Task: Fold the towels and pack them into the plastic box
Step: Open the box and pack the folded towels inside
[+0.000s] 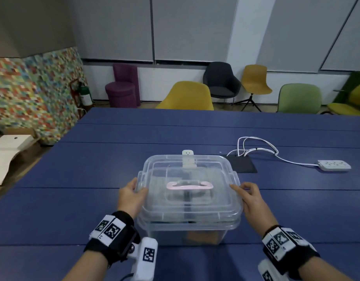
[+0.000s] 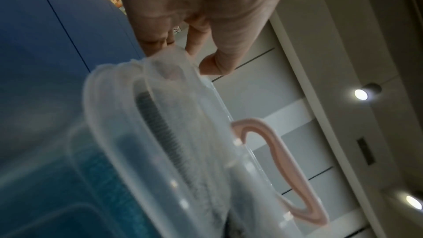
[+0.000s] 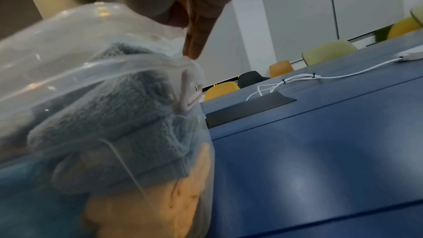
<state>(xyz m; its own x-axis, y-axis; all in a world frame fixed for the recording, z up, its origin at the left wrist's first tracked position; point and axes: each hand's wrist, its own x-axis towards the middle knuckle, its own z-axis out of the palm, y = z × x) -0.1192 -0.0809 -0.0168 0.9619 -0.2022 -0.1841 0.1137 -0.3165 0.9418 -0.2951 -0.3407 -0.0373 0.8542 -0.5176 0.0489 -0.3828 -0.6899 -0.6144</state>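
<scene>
- Clear plastic box (image 1: 187,230) stands on the blue table (image 1: 73,199), near its front edge; taken as the landmark for this entry.
- Clear lid (image 1: 188,191) sits on top of the box, with a pink handle (image 1: 189,186) lying flat at the lid's centre.
- Towels are inside the box: a grey-blue towel (image 3: 119,120) on top of an orange towel (image 3: 146,211), both pressed against the right wall as seen from the right wrist camera. A teal-blue mass shows low in the box through the left wall; I cannot tell what it is.
- Left hand (image 1: 130,196) is at the left edge of the lid: thumb on top of the lid rim, fingers curled round the side latch tab, gripping it.
- Right hand (image 1: 251,201) is at the right edge of the lid: fingers extended and close together, tips touching the rim at the right latch. The right wrist view shows straight fingers (image 3: 194,42) pointing down onto the rim, not wrapped round it.
- Behind the box: a small white socket block (image 1: 187,152), touching or just behind the far wall.
- Behind and to the right of the box: black cable hatch (image 1: 243,164), a looped white cable (image 1: 256,147), and a white power strip (image 1: 334,164) farther right.
- Beyond the table's far edge: yellow, dark grey and green chairs.
</scene>
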